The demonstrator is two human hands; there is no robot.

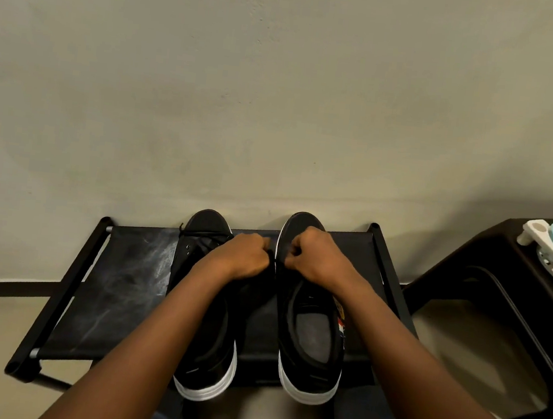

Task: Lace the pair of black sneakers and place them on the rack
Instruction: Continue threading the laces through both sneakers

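Left hand and right hand both curled, pinching dark lace between them; lace barely discernible. Left sneaker mostly under the left forearm; right sneaker eyelets hidden beneath the right hand.

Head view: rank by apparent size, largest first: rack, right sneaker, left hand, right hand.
1. rack
2. right sneaker
3. left hand and right hand: look alike, no ranking.
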